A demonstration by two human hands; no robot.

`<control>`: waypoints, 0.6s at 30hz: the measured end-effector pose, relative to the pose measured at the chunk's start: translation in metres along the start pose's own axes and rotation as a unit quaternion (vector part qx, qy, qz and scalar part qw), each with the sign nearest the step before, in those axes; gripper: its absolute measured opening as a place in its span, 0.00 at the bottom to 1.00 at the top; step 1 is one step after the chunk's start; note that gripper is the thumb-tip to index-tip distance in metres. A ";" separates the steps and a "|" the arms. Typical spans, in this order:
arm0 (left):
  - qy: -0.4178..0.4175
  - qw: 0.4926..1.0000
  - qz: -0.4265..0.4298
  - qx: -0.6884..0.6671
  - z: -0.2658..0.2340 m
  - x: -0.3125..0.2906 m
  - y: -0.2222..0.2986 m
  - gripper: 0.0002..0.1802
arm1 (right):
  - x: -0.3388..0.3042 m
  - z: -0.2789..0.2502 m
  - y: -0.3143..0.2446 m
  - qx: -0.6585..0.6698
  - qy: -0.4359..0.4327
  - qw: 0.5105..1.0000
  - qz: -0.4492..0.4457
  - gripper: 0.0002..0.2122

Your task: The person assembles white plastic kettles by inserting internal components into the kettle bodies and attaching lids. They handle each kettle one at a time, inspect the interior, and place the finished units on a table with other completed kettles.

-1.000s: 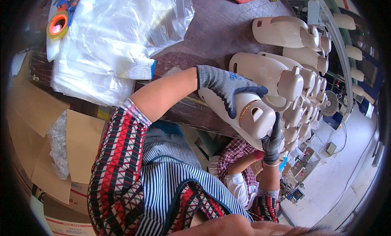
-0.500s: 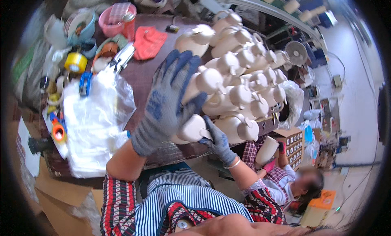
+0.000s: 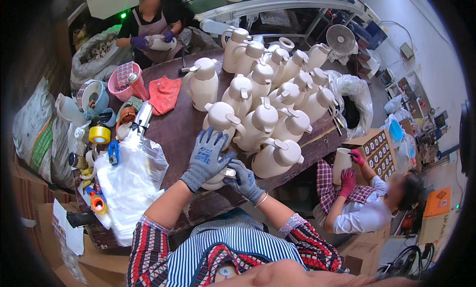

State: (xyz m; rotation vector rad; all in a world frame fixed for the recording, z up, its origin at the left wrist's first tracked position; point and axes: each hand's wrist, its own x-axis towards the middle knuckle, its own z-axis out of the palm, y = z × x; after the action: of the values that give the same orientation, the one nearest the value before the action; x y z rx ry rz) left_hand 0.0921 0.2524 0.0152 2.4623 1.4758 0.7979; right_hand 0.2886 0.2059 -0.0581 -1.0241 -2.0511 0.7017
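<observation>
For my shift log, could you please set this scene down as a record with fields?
Left hand: grey-gloved, fingers extended, over a cream jug
Right hand: gloved, against the same jug
Nearby: upright cream jugs on the dark table
Table's left: clear plastic bags, yellow tape roll, red cloth
Co-workers: one across the table, one at right, each holding a pale vessel

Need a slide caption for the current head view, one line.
Gloved left hand and right hand on a cream jug near the edge of a dark table, similar jugs clustered beyond.
</observation>
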 end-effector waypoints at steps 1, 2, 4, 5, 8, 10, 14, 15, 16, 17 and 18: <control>-0.001 1.000 -0.009 0.029 0.000 -0.001 -0.001 0.35 | 0.000 0.001 -0.002 0.007 -0.003 1.000 0.005 0.26; 0.006 0.999 0.005 0.049 -0.008 0.003 0.007 0.36 | 0.002 0.000 -0.003 0.012 -0.006 1.000 0.009 0.26; 0.026 0.995 0.033 0.087 -0.031 0.017 0.034 0.37 | 0.002 -0.004 -0.005 -0.015 -0.009 1.000 0.023 0.25; 0.026 0.994 0.037 0.095 -0.028 0.020 0.040 0.37 | 0.000 -0.003 -0.006 -0.024 -0.009 0.999 0.034 0.25; 0.028 0.993 0.034 0.113 -0.010 0.015 0.053 0.37 | -0.005 -0.004 0.004 0.012 -0.038 0.999 0.037 0.25; -0.139 0.981 -0.009 0.132 0.003 0.011 0.042 0.34 | -0.005 -0.005 0.004 0.064 -0.039 0.993 0.085 0.24; -0.022 0.996 0.061 0.063 -0.001 0.007 0.038 0.32 | -0.011 0.002 0.003 0.132 -0.017 0.985 0.108 0.21; 0.014 0.994 0.098 0.048 -0.011 0.003 0.040 0.31 | -0.012 0.004 0.007 0.141 -0.021 0.983 0.116 0.20; 0.050 0.989 0.134 0.033 -0.023 -0.003 0.041 0.31 | -0.011 0.006 0.011 0.149 -0.026 0.981 0.123 0.19; 0.091 0.983 0.157 0.013 -0.035 -0.014 0.037 0.31 | -0.013 0.008 0.016 0.095 -0.015 0.988 0.122 0.17; 0.166 0.980 0.107 -0.008 -0.041 -0.027 0.028 0.30 | -0.011 0.009 0.016 0.095 0.016 0.990 0.107 0.17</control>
State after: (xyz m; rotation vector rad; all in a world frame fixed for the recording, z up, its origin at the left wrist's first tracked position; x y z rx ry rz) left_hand 0.0826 0.2096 0.0508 2.6017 1.2982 1.3121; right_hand 0.2931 0.2040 -0.0784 -1.1458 -1.8235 0.9641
